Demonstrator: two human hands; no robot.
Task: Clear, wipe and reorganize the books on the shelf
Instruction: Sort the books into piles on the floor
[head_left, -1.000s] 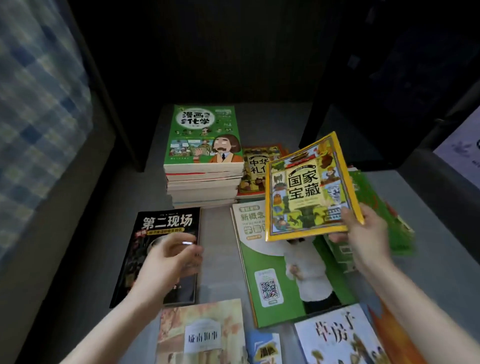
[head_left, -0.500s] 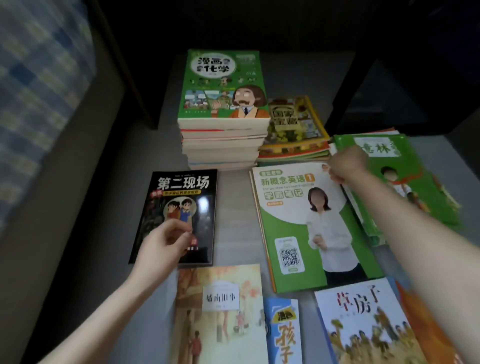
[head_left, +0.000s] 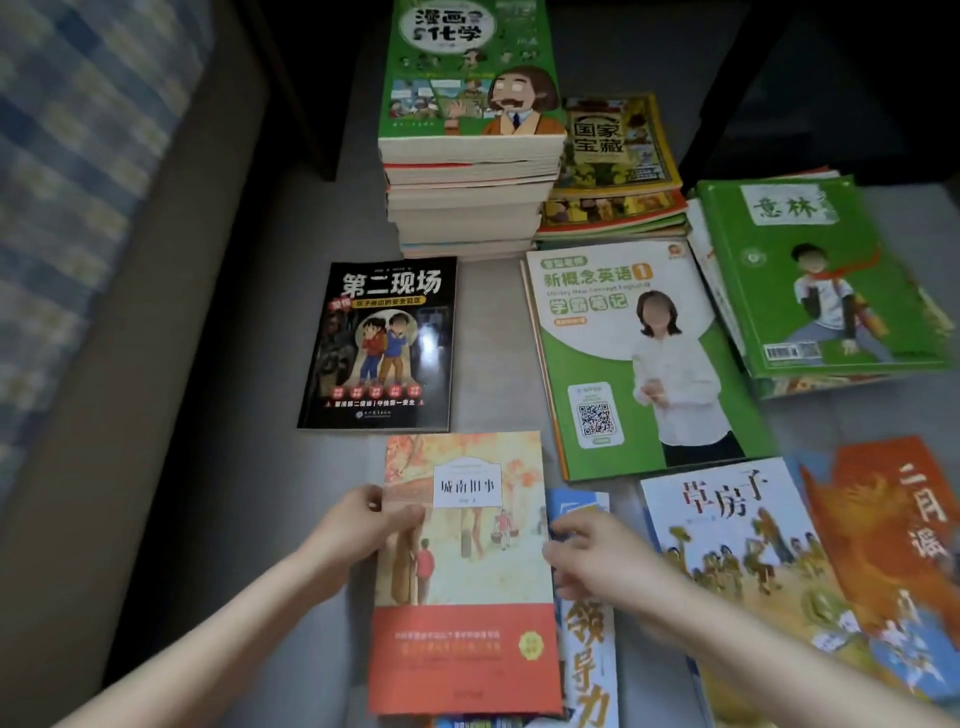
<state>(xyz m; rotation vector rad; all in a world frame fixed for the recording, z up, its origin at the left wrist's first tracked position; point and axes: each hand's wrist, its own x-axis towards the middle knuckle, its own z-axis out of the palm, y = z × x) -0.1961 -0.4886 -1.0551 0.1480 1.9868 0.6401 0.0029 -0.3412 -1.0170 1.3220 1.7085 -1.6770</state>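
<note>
Our left hand (head_left: 358, 525) pinches the left edge of the autumn-coloured book (head_left: 467, 571), thumb on the cover. Our right hand (head_left: 592, 556) curls in at the book's right edge, but it is blurred and we cannot tell whether it has a hold. We judge that taking the book by both long edges keeps the thin paperback flat as it comes up.

The book lies nearest us on the grey surface (head_left: 493, 353), overlapping a blue book (head_left: 587, 649) on its right. The other books are spread face up, which lets us read the covers and sort them. A black book (head_left: 379, 343) lies alone ahead, with a green workbook (head_left: 639, 364) beside it. Behind them a tall stack (head_left: 467, 197) touches a lower yellow-bordered pile (head_left: 613, 156), apparently grouped by size. The dark shelf frame (head_left: 722, 88) stands further back, so we judge the sorting is partly done and the shelving has yet to begin.
</note>
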